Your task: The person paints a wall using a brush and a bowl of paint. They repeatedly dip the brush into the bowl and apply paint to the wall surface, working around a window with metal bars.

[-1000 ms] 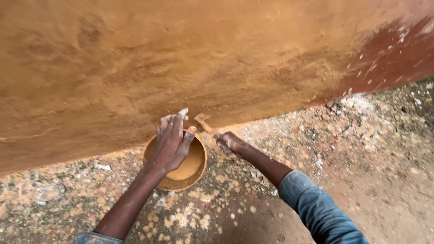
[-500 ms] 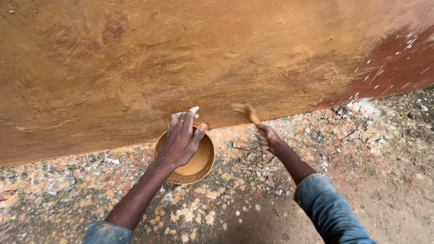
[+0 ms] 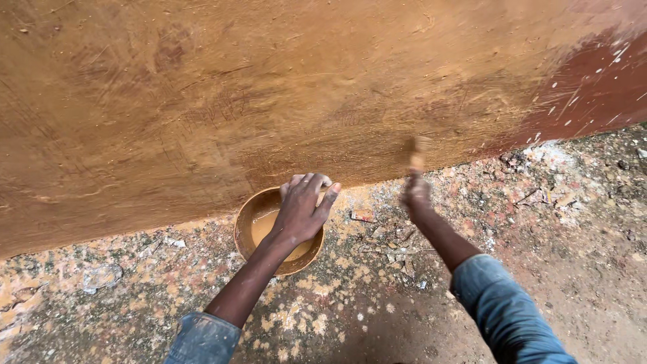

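My left hand (image 3: 302, 209) rests on the far rim of a round bowl (image 3: 247, 226) that holds ochre-coloured paint and stands on the ground at the foot of the wall. My right hand (image 3: 416, 195) is closed around a small brush (image 3: 418, 154), blurred by motion, its head against the low part of the ochre-painted wall (image 3: 283, 94). Both forearms reach in from below; blue sleeves are pushed up.
A dark red unpainted patch (image 3: 600, 87) of wall shows at the upper right. The ground (image 3: 377, 296) is gritty, strewn with pale paint spatter, chips and small debris. A crumpled clear scrap (image 3: 101, 276) lies at the left.
My right hand has lifted the brush out of the bowl and swung it right and up onto the wall. My left hand has stayed on the bowl's rim.
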